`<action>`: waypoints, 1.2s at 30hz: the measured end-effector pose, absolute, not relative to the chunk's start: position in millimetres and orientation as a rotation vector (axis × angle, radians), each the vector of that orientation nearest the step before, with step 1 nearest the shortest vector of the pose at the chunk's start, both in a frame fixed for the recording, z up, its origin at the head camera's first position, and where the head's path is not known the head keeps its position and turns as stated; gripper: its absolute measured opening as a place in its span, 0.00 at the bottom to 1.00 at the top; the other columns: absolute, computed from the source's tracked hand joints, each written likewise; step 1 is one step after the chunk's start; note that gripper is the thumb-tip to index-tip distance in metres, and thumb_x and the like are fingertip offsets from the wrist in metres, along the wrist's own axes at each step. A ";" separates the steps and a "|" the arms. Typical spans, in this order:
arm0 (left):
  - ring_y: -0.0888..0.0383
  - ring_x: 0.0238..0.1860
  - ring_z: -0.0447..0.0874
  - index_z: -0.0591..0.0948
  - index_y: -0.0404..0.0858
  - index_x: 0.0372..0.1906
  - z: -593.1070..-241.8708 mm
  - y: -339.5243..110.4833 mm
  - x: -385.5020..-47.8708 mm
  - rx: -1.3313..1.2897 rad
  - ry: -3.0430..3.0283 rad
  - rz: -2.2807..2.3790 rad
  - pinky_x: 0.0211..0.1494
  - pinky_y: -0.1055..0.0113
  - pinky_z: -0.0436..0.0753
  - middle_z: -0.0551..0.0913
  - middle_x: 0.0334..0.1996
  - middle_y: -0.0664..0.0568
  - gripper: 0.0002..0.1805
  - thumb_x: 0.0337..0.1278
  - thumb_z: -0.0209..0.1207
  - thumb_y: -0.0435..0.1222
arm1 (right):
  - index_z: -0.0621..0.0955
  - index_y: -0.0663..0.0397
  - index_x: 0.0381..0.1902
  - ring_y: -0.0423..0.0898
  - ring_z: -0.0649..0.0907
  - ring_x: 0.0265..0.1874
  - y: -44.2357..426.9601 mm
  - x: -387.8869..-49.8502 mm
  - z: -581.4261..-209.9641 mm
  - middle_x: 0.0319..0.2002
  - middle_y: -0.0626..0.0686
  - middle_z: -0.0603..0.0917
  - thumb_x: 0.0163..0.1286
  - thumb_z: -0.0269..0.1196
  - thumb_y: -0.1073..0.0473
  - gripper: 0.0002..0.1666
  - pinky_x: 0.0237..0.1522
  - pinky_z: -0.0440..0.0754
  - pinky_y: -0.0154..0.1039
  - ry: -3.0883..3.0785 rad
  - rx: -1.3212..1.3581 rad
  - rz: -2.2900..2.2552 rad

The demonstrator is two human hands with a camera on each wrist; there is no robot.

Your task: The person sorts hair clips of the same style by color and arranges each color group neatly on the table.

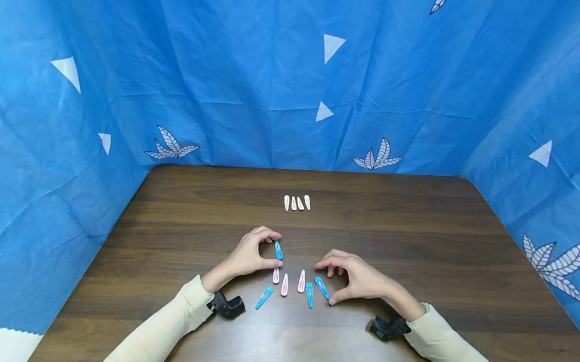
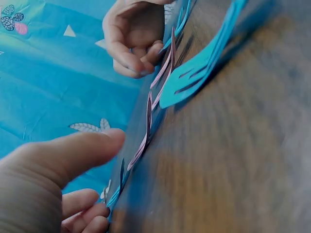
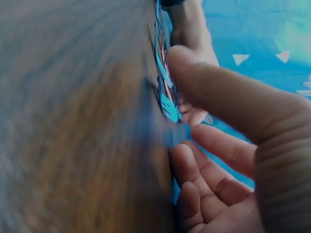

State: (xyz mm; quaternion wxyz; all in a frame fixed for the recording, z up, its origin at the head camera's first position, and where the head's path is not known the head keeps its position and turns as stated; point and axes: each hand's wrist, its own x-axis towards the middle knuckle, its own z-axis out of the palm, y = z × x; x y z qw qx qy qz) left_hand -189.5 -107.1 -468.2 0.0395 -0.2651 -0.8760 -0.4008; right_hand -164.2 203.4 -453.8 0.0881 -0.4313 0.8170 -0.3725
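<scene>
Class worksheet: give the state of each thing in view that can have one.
Blue clips: lying on the table, spread out
Pink clips: lying on the table
White clips: side by side in a row
All clips: snapped or unsnapped, cannot tell
Left hand: thumb and fingers apart, near opposite ends of one blue clip
Right hand: thumb and fingers apart, holding nothing
Curtain: hanging, creased

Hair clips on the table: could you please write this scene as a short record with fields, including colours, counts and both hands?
Surface: brown wood-grain table
Pink clips: three
Blue clips: four, near the pink ones
Whitish clips: four, in a row farther from the person
Left hand: thumb and fingers apart, at opposite ends of the farthest blue clip; contact unclear
Right hand: thumb tip beside the rightmost blue clip; contact unclear
Backdrop: blue patterned sheet
</scene>
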 end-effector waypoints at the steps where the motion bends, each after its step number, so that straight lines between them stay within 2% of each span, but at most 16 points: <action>1: 0.55 0.45 0.78 0.83 0.37 0.49 -468.7 -107.1 -189.2 -0.814 -2.684 -1.224 0.52 0.62 0.75 0.83 0.45 0.51 0.30 0.35 0.77 0.41 | 0.79 0.53 0.57 0.40 0.77 0.37 203.9 -164.4 -454.5 0.43 0.47 0.79 0.49 0.78 0.47 0.38 0.38 0.76 0.33 2.430 -1.291 -1.098; 14: 0.55 0.46 0.78 0.83 0.36 0.50 -469.3 -108.2 -187.7 -0.782 -2.696 -1.179 0.52 0.61 0.76 0.80 0.46 0.50 0.31 0.34 0.77 0.41 | 0.80 0.51 0.55 0.39 0.74 0.36 201.2 -162.0 -456.1 0.43 0.46 0.78 0.51 0.77 0.51 0.33 0.38 0.74 0.30 2.424 -1.338 -1.072; 21: 0.55 0.45 0.77 0.84 0.35 0.48 -470.5 -108.2 -188.6 -0.795 -2.678 -1.147 0.51 0.61 0.75 0.79 0.45 0.50 0.29 0.34 0.77 0.41 | 0.81 0.48 0.54 0.38 0.75 0.36 200.3 -162.5 -458.4 0.44 0.46 0.78 0.54 0.76 0.50 0.29 0.39 0.75 0.31 2.426 -1.339 -1.054; 36: 0.55 0.45 0.77 0.85 0.36 0.45 -472.5 -106.8 -188.9 -0.788 -2.678 -1.155 0.52 0.60 0.75 0.79 0.44 0.50 0.24 0.38 0.76 0.39 | 0.82 0.47 0.50 0.38 0.76 0.37 199.6 -161.4 -458.4 0.45 0.45 0.79 0.54 0.75 0.52 0.25 0.41 0.77 0.31 2.445 -1.370 -1.040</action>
